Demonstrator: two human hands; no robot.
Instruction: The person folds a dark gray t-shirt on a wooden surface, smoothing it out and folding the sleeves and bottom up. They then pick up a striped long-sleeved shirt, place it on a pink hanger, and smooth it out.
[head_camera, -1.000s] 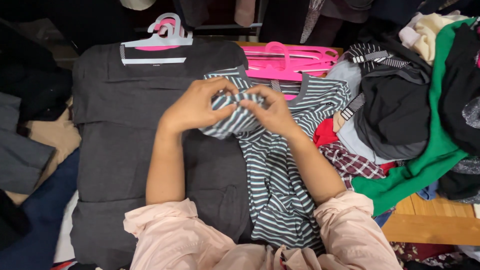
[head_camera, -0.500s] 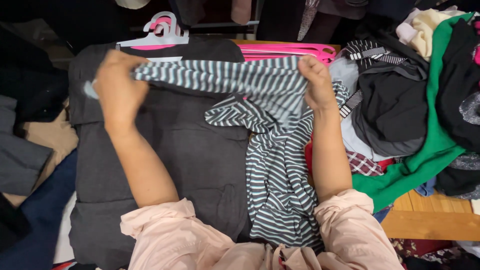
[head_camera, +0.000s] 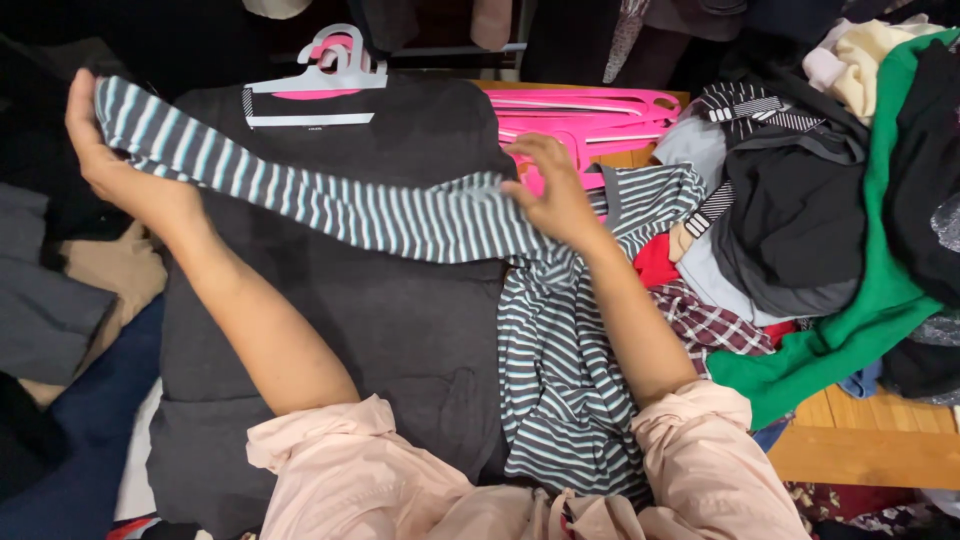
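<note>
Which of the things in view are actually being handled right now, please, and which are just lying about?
In hand:
left hand and right hand, stretching out a sleeve of the striped top
dark grey garment spread beneath it

Lying about:
pink hangers
grey hanger
green garment
clothes pile

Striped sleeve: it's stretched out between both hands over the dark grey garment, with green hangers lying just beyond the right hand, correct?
Not quite: the hangers are pink, not green, as the head view shows. The striped sleeve is indeed stretched between the left hand and right hand over the dark grey garment.
</note>
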